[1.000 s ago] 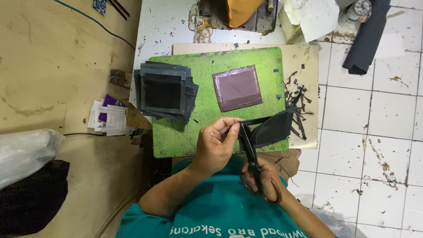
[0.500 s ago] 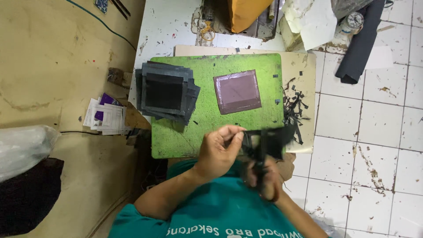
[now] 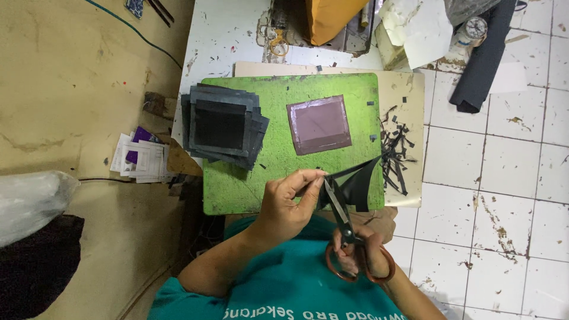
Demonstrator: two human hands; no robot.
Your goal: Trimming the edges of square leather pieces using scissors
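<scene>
The step in hand looks like trimming: the left hand (image 3: 288, 203) pinches a dark sheet piece (image 3: 357, 185) over the near edge of the green cutting mat (image 3: 272, 106), while the right hand (image 3: 360, 249) grips orange-handled scissors (image 3: 347, 228), blades at the sheet's edge. A clean cut likely needs the sheet held taut. Cut slivers (image 3: 396, 151) lie just right.

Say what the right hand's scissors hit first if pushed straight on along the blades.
Likely the black sheet that the left hand pinches: the scissors in the right hand already point into it. Beyond lies the green mat.
</scene>
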